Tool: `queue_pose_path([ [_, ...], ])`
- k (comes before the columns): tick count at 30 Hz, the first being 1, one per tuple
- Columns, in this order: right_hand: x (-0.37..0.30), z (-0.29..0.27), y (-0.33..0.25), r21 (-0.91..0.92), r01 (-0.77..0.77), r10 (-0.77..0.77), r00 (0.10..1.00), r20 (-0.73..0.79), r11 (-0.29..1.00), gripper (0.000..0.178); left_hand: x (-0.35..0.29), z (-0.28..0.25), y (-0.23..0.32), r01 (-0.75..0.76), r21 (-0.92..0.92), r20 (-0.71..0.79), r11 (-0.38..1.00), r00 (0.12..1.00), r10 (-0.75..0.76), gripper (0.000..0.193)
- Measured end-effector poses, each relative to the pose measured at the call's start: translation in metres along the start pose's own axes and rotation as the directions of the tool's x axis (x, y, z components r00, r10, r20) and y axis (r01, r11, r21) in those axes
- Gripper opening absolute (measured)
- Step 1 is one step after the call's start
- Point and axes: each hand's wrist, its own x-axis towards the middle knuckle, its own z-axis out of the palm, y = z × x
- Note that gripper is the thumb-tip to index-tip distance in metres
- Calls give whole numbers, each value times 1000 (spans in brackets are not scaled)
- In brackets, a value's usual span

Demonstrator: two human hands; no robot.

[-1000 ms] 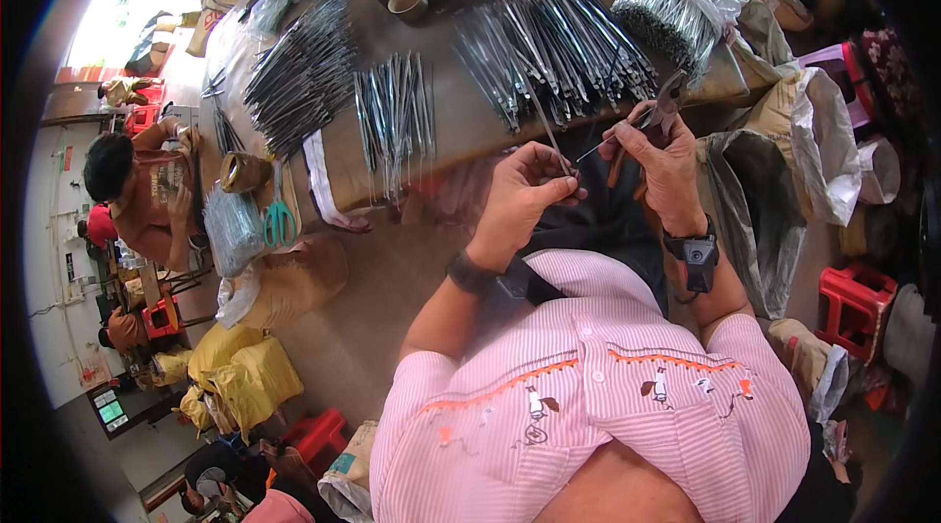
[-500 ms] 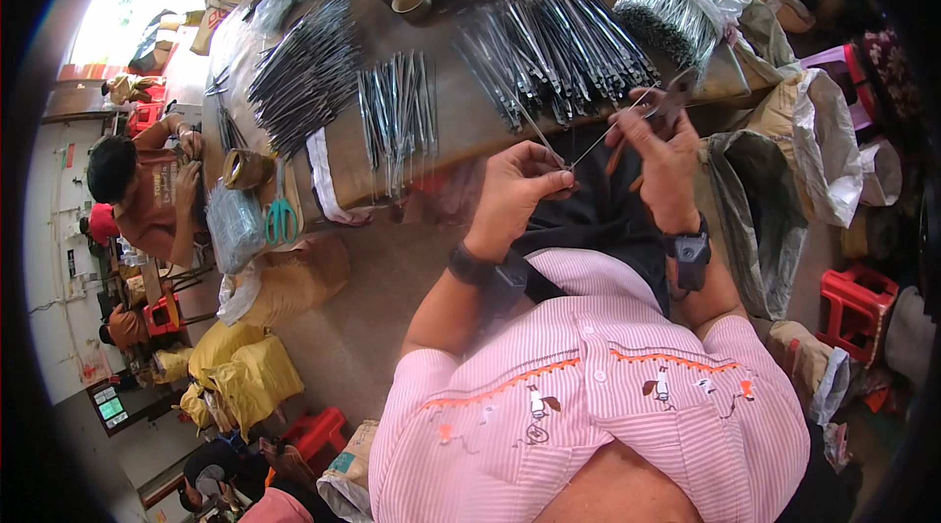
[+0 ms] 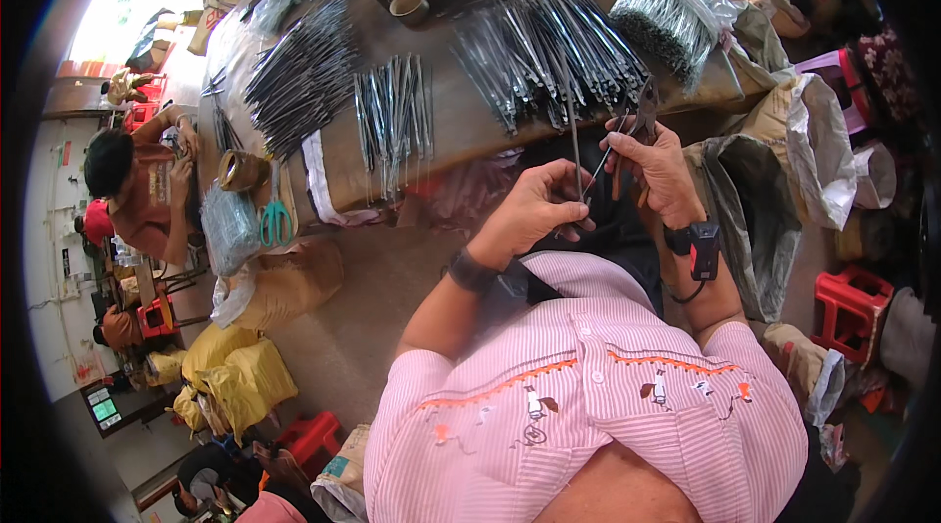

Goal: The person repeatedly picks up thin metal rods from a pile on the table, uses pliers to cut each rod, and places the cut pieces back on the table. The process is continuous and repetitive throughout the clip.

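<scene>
My left hand is closed with its thumb and fingers pinching the lower end of a long thin metal strip, which points up and away toward the table. A thin wire runs from that pinch to my right hand, whose thumb and forefinger hold its other end. My right hand is also wrapped round pliers; their dark jaws stick up past the fingers and the orange-brown handles hang below the palm. Both hands are over my lap, just off the table's near edge. The join of wire and strip is too small to make out.
On the table lie piles of dark metal strips, more shiny strips and a plastic-wrapped wire bundle. Teal-handled scissors are at the left edge. Sacks and a red stool stand right. A person sits left.
The strip in my left hand has swung from leaning left to nearly upright. My right wrist has turned, and the pliers' jaws have shifted left. The left hand is slightly lower.
</scene>
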Motion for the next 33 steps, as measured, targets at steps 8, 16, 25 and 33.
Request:
queue_pose_path([
  [8,-2,7,4,-91,124,-125,992,2,988,21,4,2,2,22,-343,-18,939,999,-30,12],
  [16,-10,13,7,-180,245,-245,969,24,953,16,21,3,-20,-30,-276,-184,961,983,-22,9],
  [25,-3,0,0,41,205,-205,979,-15,978,20,20,-3,-28,107,-407,38,907,994,-100,18],
  [33,6,-10,20,224,86,-86,996,-11,971,22,17,2,-24,237,-565,105,790,971,-217,16],
])
